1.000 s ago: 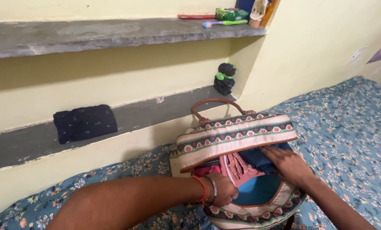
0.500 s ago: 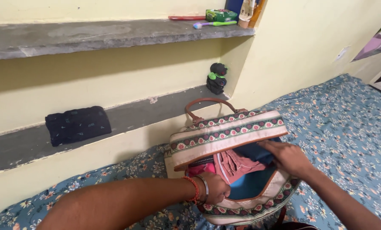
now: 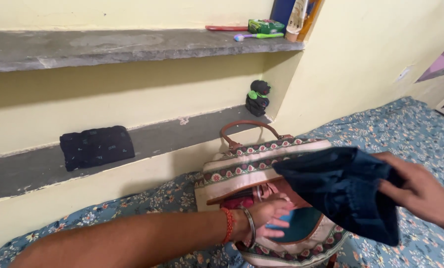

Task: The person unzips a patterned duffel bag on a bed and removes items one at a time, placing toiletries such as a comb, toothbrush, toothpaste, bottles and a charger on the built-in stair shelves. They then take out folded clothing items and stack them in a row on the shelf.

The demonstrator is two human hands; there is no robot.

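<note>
Navy cloth [image 3: 343, 191] hangs clamped in the right hand [image 3: 420, 193] above the bag [image 3: 261, 166]; the left hand [image 3: 269, 218], fingers spread, rests at its mouth, unpacking.

Your left hand [image 3: 267, 218] and pink clothes [image 3: 274, 194] crowd the bag [image 3: 261, 166] mouth. The dark blue garment [image 3: 343, 191] hangs over its right side; the bedspread [image 3: 410, 129] beyond lies open.

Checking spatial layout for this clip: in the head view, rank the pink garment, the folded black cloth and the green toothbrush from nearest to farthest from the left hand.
From the left hand:
1. Pink garment, inside the bag, right at the fingers.
2. Folded black cloth, lower shelf, off to the left.
3. Green toothbrush, upper shelf, top of view.
</note>
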